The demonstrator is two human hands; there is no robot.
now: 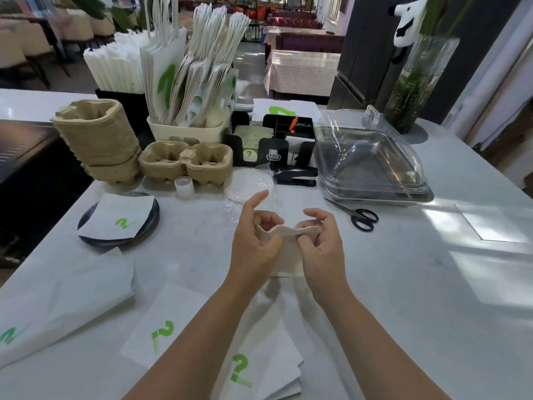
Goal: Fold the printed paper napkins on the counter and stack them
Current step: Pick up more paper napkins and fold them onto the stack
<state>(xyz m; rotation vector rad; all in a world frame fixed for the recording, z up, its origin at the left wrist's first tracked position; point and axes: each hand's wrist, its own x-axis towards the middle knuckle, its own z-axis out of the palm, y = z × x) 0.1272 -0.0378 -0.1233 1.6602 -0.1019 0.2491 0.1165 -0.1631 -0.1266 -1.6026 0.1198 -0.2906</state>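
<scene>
Head view. I see both hands raised together above the middle of the pale surface. The left hand and the right hand share one folded napkin, pale and hanging down between them, its lower edge close to the surface. The left grip is closed on the napkin's left upper edge by thumb and curled fingers, with the index finger lifted free. The right grip is pinched on the right upper edge, fingers curled over the fold.

Near the front edge, under the forearms, lies a stack of napkins printed with a green question mark. Just to its left lies a single printed napkin, overlapping it. Further left lies a larger sheet of printed paper, partly folded. A further printed napkin rests on a dark plate at the left.

Scissors lie to the right of the hands, well apart. Behind them stands a clear domed cover on a tray. A black stapler and pulp cup carriers stand at the back.
</scene>
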